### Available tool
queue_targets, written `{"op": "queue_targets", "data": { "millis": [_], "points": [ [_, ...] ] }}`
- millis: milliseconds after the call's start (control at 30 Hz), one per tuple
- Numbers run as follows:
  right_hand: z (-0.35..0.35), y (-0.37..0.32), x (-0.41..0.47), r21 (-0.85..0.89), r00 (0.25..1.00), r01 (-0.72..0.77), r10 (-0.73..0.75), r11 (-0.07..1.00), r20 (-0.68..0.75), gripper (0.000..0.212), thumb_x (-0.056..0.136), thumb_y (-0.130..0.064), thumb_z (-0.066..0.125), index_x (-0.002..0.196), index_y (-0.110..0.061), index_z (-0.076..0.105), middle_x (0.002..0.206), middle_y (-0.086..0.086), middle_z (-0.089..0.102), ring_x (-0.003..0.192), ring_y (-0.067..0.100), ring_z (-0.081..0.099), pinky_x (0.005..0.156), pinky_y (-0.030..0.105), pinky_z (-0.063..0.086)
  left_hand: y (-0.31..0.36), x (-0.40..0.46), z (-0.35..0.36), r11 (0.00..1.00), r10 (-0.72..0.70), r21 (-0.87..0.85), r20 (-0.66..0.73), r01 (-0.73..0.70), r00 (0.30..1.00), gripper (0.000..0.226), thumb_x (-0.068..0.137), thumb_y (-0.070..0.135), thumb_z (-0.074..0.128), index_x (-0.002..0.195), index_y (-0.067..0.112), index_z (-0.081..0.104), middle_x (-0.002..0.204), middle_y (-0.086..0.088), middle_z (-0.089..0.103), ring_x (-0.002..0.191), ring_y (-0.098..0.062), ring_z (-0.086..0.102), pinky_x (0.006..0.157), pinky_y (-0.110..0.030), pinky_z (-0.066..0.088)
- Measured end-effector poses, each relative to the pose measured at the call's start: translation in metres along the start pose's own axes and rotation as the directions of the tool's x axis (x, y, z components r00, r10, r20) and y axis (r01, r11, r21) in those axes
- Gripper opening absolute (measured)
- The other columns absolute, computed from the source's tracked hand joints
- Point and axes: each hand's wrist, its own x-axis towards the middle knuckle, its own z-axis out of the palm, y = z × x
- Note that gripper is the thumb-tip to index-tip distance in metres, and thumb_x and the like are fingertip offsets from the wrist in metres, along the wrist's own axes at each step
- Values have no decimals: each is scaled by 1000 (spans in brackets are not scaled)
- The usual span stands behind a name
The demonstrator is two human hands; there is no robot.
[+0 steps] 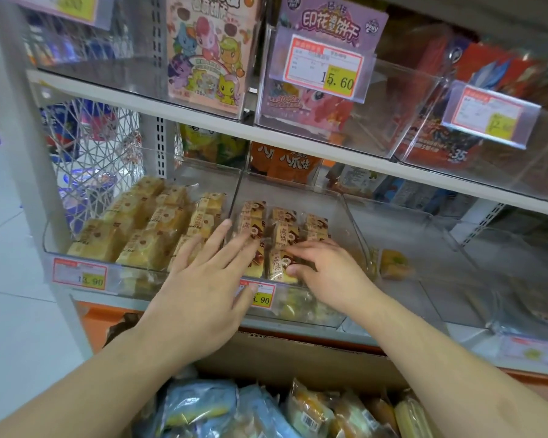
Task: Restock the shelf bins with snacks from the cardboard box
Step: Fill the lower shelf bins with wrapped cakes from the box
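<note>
Two clear shelf bins stand side by side on the lower shelf. The left bin [49, 245] is full of yellow wrapped cakes [146, 226]. The middle bin [356, 229] holds several brown-and-yellow wrapped cakes [283, 226] in rows. My left hand [203, 279] lies with straight fingers over the divider, fingertips touching packets in the middle bin. My right hand [326, 270] has curled fingers pinching a front packet [279, 263] in the middle bin. The cardboard box [298, 358] sits below, with wrapped snacks [266, 412] in it.
To the right stand clear bins [440, 248], one holding a single yellow packet [393, 263]. The upper shelf [203, 118] carries cartoon biscuit boxes [206, 49] in bins with price tags [325, 66]. A wire mesh side panel [89, 159] and tiled floor [10, 279] lie left.
</note>
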Motion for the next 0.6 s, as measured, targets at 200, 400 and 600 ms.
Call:
{"op": "queue_targets", "data": {
  "millis": [200,400,600],
  "points": [
    [5,6,4,-102,999,6,-1,995,47,54,102,-61,49,153,-43,49,157,-13,53,148,22,37,121,53,34,13,23,7,993,-50,111,124,37,991,75,102,65,6,165,30,28,173,12,20,161,-19,-12,125,-48,-17],
    [8,8,0,-58,996,-8,13,998,85,54,106,-59,41,158,-44,42,165,-14,41,156,23,27,125,57,28,13,29,-6,986,-81,162,218,46,973,74,102,71,12,162,32,34,169,18,30,160,-17,-3,127,-53,-12],
    [-16,-7,-54,73,1000,-15,16,997,-13,56,111,-43,43,164,-42,28,174,-12,21,161,18,12,132,45,10,22,16,-9,985,-74,171,241,32,968,76,102,70,9,168,33,5,176,12,2,161,-16,-14,128,-53,-13]
  ]
}}
